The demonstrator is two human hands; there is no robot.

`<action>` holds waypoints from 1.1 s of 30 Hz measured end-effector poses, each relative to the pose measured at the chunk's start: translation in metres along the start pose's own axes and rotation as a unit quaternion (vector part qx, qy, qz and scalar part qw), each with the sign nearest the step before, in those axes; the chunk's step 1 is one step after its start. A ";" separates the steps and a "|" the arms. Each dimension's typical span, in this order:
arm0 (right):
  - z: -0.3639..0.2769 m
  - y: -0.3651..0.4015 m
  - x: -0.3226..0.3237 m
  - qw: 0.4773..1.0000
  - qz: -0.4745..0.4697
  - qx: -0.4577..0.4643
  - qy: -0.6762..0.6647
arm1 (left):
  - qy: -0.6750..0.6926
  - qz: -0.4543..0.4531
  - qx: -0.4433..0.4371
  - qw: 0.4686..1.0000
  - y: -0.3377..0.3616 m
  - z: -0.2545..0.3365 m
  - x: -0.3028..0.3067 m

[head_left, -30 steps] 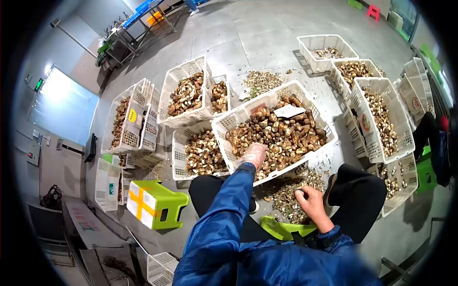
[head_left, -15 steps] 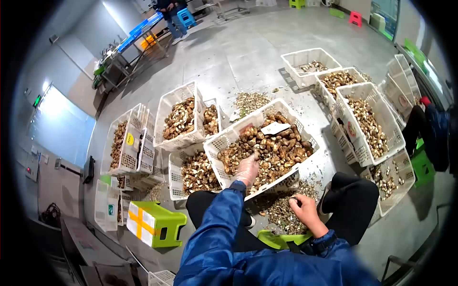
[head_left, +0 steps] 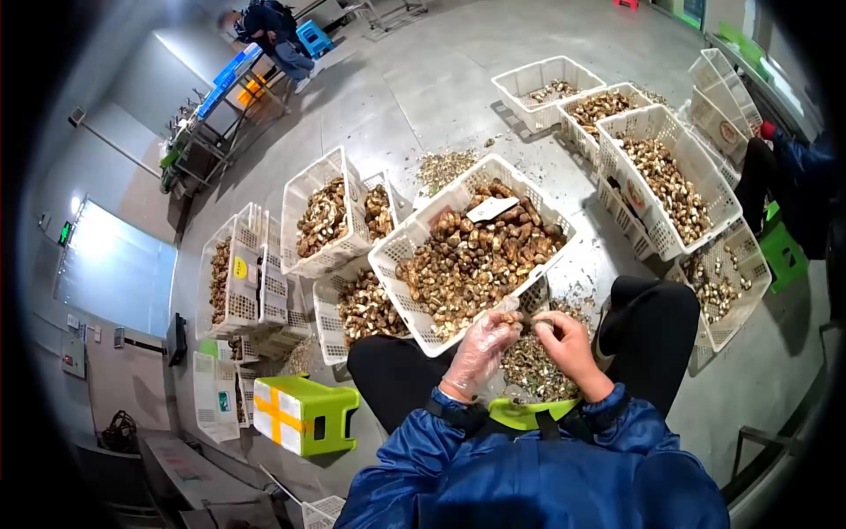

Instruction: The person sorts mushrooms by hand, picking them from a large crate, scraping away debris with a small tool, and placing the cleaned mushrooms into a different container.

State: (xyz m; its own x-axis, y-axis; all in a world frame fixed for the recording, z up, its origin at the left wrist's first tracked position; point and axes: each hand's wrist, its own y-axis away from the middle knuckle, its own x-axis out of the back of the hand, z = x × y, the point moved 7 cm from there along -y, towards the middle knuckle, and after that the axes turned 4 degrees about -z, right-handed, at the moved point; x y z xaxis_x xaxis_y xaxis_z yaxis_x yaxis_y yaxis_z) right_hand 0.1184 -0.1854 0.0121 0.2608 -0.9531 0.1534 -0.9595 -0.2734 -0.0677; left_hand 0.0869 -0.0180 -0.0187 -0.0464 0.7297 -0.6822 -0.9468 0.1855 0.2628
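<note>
My left hand (head_left: pixel 481 354), in a clear plastic glove, is closed on a brown mushroom (head_left: pixel 506 318) in front of me. Close to its right, my bare right hand (head_left: pixel 571 351) is pinched, thumb against fingers; whatever it may hold is too small to make out. Beyond both hands stands a tilted white crate (head_left: pixel 398 280) heaped with brown mushrooms (head_left: pixel 471 256), a white card (head_left: pixel 492 209) lying on the heap. Under my hands, a pile of scraps and trimmings (head_left: pixel 534 368) covers the floor between my knees.
White crates of mushrooms (head_left: pixel 324 212) are stacked on the left, and more crates (head_left: pixel 670 189) on the right. A green stool (head_left: pixel 330 423) with a taped white box stands at my left. Someone in dark clothes (head_left: pixel 780 176) sits at the right; another person (head_left: pixel 278 44) stands by a far table.
My left hand has come out of the crate, back toward me, with a mushroom in it. My right hand has risen slightly, and the two hands are now close together.
</note>
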 end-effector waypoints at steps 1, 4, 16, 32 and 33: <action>-0.005 0.000 0.000 1.000 -0.003 0.027 0.010 | 0.040 -0.015 0.012 0.999 0.004 -0.005 -0.002; -0.007 0.003 -0.002 0.999 -0.034 0.022 0.025 | 0.061 0.015 0.012 0.998 0.014 -0.011 -0.001; 0.019 0.006 -0.019 0.990 -0.107 -0.046 -0.080 | -0.018 0.036 0.027 0.999 0.020 -0.019 0.008; 0.022 0.004 -0.019 0.974 -0.172 -0.074 -0.128 | -0.111 0.023 0.036 0.993 0.026 0.000 -0.007; 0.025 0.004 -0.020 0.965 -0.178 -0.102 -0.161 | -0.104 0.025 0.038 0.994 0.027 0.000 -0.008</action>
State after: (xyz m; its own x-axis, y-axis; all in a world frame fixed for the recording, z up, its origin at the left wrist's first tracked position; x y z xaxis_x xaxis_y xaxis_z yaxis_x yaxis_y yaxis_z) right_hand 0.1118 -0.1706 -0.0155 0.5652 -0.8040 -0.1849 -0.7959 -0.5904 0.1343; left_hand 0.0613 -0.0186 -0.0062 -0.0193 0.8578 -0.5137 -0.9178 0.1886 0.3493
